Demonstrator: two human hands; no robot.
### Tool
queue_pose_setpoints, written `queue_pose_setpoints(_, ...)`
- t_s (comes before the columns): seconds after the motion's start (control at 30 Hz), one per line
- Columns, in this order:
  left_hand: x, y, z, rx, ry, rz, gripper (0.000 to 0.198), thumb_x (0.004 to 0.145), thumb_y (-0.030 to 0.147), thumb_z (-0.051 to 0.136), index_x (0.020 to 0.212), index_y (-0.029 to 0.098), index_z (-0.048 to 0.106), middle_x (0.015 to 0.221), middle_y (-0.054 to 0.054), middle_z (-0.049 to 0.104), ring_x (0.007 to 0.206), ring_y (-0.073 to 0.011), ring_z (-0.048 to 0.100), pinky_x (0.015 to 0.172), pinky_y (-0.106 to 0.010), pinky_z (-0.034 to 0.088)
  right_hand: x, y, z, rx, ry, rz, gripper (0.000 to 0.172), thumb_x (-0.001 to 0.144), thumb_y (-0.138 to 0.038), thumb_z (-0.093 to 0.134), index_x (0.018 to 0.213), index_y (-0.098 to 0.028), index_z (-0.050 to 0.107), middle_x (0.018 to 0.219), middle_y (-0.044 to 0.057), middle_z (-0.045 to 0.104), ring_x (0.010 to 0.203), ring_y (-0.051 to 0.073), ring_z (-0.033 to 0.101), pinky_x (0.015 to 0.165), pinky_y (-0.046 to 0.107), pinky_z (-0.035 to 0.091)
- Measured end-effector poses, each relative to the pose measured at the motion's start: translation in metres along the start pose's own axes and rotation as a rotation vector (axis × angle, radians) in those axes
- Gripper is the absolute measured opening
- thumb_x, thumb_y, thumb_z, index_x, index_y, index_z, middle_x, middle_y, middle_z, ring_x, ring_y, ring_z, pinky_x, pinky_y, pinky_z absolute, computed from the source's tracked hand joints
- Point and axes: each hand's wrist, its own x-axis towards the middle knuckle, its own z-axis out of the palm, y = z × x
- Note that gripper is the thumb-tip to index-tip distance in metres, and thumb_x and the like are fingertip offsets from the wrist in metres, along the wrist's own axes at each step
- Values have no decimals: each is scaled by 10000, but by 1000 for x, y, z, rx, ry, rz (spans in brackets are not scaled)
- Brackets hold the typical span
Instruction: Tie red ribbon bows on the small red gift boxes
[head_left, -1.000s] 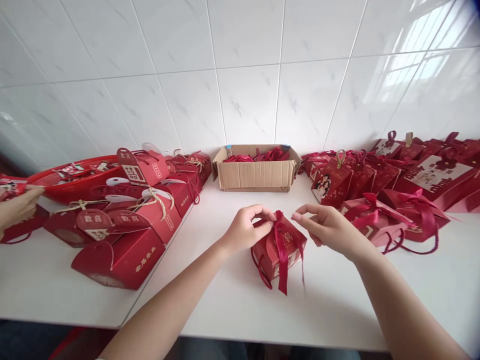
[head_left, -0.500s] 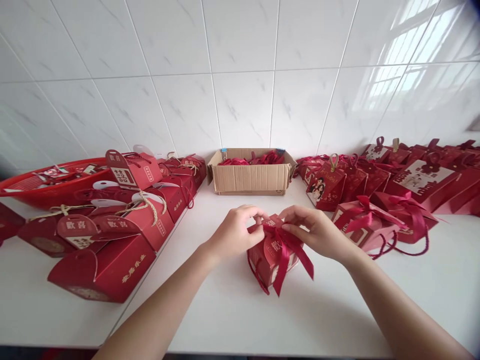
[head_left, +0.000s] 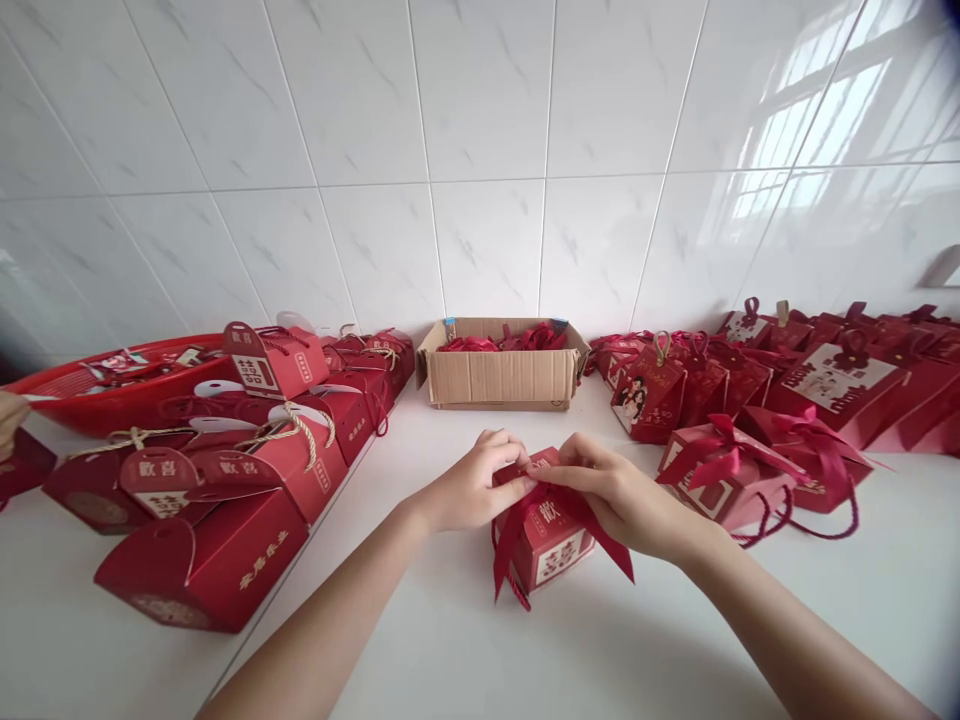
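A small red gift box (head_left: 547, 540) stands on the white table in front of me, with gold characters on its flap and a pale double-happiness panel on its near side. Across its top runs a dark red satin ribbon (head_left: 609, 535), whose two tails hang down left and right. My left hand (head_left: 484, 482) pinches the ribbon at the top from the left. From the right, my right hand (head_left: 611, 490) has its fingers closed on the ribbon too, the fingertips of both hands meeting. The knot itself is hidden behind my fingers. A twisted red cord (head_left: 519, 592) hangs at the box's left.
An open cardboard box (head_left: 499, 380) with red ribbon pieces stands by the tiled wall. Left are stacked red gift boxes (head_left: 217, 540) and a red basin (head_left: 142, 400) of packets. To the right stand two ribbon-tied boxes (head_left: 727, 470) and rows of red bags (head_left: 844, 385).
My hands have come together over the box top. The ribbon tails have spread apart, uncovering the box's front panel. The view has tilted slightly upward.
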Motion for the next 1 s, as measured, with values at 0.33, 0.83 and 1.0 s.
queue_pose_setpoints(0.33, 8, -12, -1, -280, -118, -126, 78, 725, 203, 404, 696, 193, 475, 1182, -46, 512, 1212, -264, 352, 1027, -411, 292, -6, 3, 13, -156, 57, -51, 437, 899, -92, 408, 1204, -340, 598, 947, 75, 532, 884, 192, 547, 723, 327, 517)
queue_pose_setpoints(0.83, 13, -14, 18, 117, 201, -2, 243, 833, 357, 532, 649, 200, 515, 933, -27, 648, 1015, -219, 486, 927, -380, 380, -10, 8, 15, 111, 29, -52, 456, 899, -66, 388, 1056, -375, 684, 868, 51, 435, 836, 168, 482, 706, 322, 485)
queue_pose_setpoints(1.0, 8, -10, 16, -122, 168, -1, 205, 796, 346, 605, 654, 198, 608, 1030, -28, 666, 1103, -212, 500, 992, -377, 340, -14, 9, 16, 157, 10, -41, 424, 893, -84, 427, 1069, -379, 676, 926, 57, 454, 893, 175, 511, 744, 327, 503)
